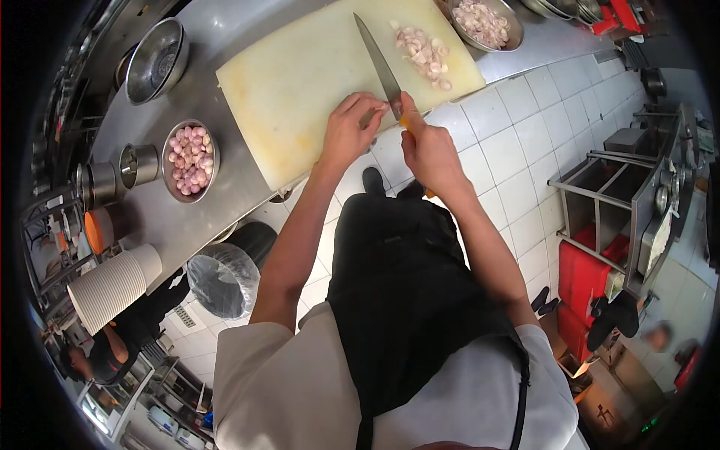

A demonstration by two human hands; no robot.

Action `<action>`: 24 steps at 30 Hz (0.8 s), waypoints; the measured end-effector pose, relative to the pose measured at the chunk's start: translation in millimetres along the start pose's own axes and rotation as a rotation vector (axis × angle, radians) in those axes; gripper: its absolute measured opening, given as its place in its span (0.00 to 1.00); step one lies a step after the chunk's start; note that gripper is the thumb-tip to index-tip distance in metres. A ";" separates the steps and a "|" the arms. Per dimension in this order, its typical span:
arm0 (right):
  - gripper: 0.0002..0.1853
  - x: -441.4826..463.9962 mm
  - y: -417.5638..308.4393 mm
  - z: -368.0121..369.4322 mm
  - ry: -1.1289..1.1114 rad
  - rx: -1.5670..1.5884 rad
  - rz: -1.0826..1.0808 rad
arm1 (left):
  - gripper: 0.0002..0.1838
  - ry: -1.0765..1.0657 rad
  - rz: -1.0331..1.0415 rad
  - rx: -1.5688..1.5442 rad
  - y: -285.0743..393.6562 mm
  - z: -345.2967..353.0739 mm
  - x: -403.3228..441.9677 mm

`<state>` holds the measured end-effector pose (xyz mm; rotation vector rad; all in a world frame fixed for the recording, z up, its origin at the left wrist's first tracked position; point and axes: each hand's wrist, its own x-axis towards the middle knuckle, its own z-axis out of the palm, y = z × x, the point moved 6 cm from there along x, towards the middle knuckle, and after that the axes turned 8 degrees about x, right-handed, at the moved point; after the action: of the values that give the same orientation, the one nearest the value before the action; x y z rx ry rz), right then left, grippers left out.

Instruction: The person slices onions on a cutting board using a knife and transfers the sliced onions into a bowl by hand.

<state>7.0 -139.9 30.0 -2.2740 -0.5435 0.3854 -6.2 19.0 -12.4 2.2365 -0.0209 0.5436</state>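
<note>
A long knife [376, 58] lies over the near right part of the pale cutting board [289, 90], its tip pointing away from me. My right hand [433, 150] is wrapped round its orange handle. Beside the blade, at the board's near edge, my left hand [351, 127] has its fingers bent together around a small pale piece, seemingly a shallot. To the right of the blade sits a pile of sliced shallots [425, 56]. Whole peeled shallots [191, 159] fill a metal bowl on the left. Another metal bowl at the top right holds sliced shallots [481, 22].
Metal bowls [157, 61] stand at the upper left of the steel counter [244, 180]. Stacked cups [114, 289] and metal containers [139, 165] are at the left. A lined bin [223, 281] stands below the counter. Other people are at the lower left and right.
</note>
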 end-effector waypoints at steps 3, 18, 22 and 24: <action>0.36 1.0 -10.5 -12.0 -0.036 -0.007 0.024 | 0.07 0.021 0.017 0.002 -0.4 -0.2 -2.3; 0.37 1.8 -4.9 1.5 0.007 -0.010 -0.016 | 0.05 -0.040 -0.040 -0.028 4.2 -2.8 2.5; 0.37 -0.3 -16.0 -10.4 -0.033 -0.008 0.017 | 0.05 -0.050 -0.061 -0.034 4.0 -2.5 0.9; 0.37 -2.4 -16.6 -8.3 -0.026 -0.023 0.023 | 0.05 -0.046 -0.054 -0.040 3.4 -2.3 -0.3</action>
<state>4.1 -135.7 48.0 -2.3023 -0.5378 0.4230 -8.0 18.3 -8.7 2.2039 0.0049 0.4591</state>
